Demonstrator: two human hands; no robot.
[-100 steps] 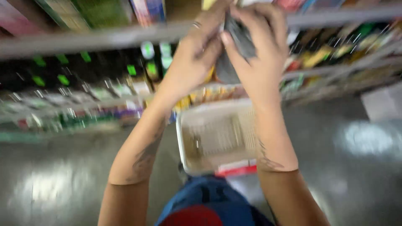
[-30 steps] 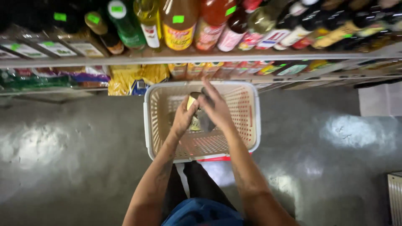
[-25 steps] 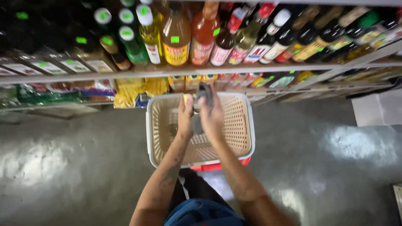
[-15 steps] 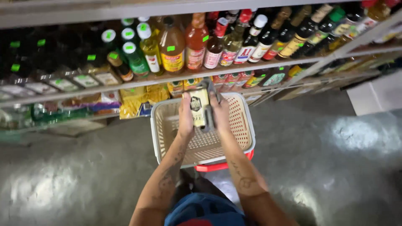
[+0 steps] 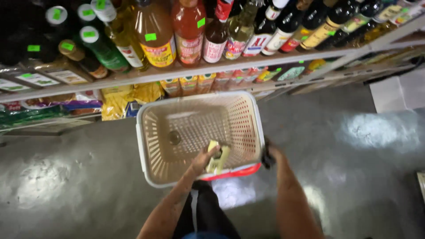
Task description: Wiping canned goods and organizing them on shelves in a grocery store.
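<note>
A beige slotted plastic basket (image 5: 150,132) with a red strip on its near edge stands on the floor in front of me. My left hand (image 5: 201,160) reaches inside it near the front wall and holds a small dark item with a yellow label (image 5: 218,160). My right hand (image 5: 273,151) is at the basket's right rim, fingers closed around a dark piece (image 5: 266,156) that looks like the basket's handle. One small round object (image 5: 174,137) lies on the basket's bottom.
A metal shelf edge (image 5: 212,68) runs across the top, packed with glass bottles (image 5: 152,33) of sauces and oils with green tags. Yellow packets (image 5: 119,99) sit on the lower shelf. Shiny grey concrete floor (image 5: 354,177) lies all around.
The labelled item was held up in both hands above the basket; now my left hand alone has lowered it inside, and my right hand has gone to the right rim.
</note>
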